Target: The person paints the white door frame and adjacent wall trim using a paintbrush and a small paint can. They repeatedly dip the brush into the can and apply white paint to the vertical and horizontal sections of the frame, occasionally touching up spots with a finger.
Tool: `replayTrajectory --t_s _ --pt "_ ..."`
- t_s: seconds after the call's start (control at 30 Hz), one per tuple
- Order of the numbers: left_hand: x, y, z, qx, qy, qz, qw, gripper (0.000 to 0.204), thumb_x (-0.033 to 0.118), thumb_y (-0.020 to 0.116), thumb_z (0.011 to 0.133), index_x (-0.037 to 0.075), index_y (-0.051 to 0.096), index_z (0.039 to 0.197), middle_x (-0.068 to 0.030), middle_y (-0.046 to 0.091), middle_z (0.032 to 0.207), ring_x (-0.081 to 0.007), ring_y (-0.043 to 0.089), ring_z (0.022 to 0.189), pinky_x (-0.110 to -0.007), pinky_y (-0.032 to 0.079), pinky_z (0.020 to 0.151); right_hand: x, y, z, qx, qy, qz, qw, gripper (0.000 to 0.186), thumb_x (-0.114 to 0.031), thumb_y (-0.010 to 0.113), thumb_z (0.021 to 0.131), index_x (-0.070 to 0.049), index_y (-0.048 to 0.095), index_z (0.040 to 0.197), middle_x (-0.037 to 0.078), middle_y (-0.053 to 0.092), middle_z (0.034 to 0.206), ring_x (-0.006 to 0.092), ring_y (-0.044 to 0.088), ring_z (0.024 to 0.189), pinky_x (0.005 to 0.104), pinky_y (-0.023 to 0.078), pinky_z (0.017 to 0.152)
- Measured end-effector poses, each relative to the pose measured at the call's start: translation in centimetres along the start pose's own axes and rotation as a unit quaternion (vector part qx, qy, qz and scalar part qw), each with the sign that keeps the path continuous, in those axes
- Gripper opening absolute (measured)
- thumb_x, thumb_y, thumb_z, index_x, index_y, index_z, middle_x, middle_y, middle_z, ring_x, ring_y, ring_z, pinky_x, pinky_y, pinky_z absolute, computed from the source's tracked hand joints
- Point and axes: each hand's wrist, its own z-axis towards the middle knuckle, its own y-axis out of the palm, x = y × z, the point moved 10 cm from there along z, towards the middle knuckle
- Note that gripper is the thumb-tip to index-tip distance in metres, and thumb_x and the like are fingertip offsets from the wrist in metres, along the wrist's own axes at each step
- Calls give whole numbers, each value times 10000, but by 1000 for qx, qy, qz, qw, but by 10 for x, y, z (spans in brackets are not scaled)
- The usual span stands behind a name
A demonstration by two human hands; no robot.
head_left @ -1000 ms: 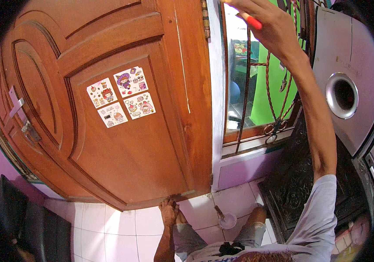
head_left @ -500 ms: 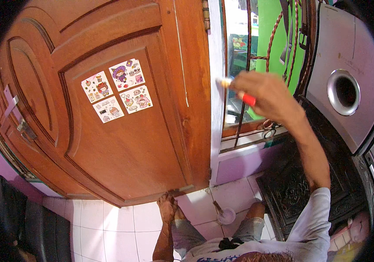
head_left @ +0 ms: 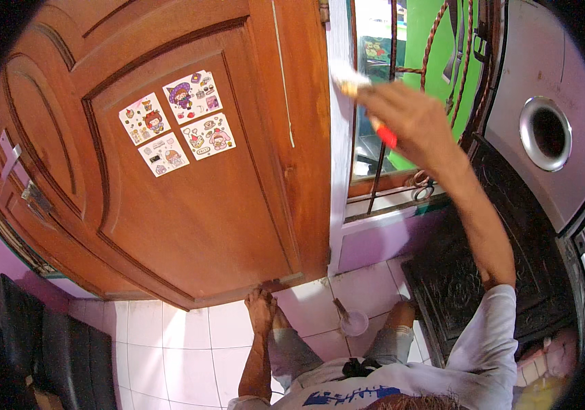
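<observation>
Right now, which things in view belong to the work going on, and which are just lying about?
In use, it seems:
brush, held in the right hand
white post beside the door
probably the small tub on the floor

Just around:
sticker sheets on the door
black seat
dark carved furniture
grey panel with a round opening

Panelled brown door [head_left: 190, 219] stands left of a barred window [head_left: 412, 70], lilac wall [head_left: 388, 236] beneath. Sunlight [head_left: 175, 328] streaks the pale tiled floor [head_left: 231, 372]; black padded seat [head_left: 77, 362] at lower left.
</observation>
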Motion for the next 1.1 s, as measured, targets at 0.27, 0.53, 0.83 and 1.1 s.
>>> replayTrajectory --t_s 0.27,0.53,0.83,1.1 --pt "-6 3 -2 2 1 -13 1000 408 250 694 881 37 654 1226 -208 562 1383 -384 468 1311 -522 295 1132 -21 46 -40 -202 53 167 963 279 -89 722 793 -98 687 1069 86 694 1030 314 685 960 448 555 776" --pt "-2 2 1 -20 -18 -2 1000 403 226 696 869 42 649 1225 -201 548 1413 -386 461 1316 -528 290 1131 40 -19 13 72 63 58 994 337 -82 724 884 -94 704 1220 88 727 1165 284 710 1046 356 586 864" --pt "-6 5 1 -4 -9 2 1000 437 232 727 852 44 641 1236 -201 555 1402 -376 468 1311 -516 298 1134 -43 45 -76 -49 54 113 991 468 -74 692 781 -63 646 1247 84 689 1098 276 679 952 389 586 740" --pt "-5 7 0 11 5 16 1000 443 233 732 856 39 636 1243 -196 569 1363 -374 485 1280 -517 314 1114 -44 95 -109 -204 136 275 929 354 -37 708 791 -85 674 1141 89 699 1006 295 692 961 405 575 740"
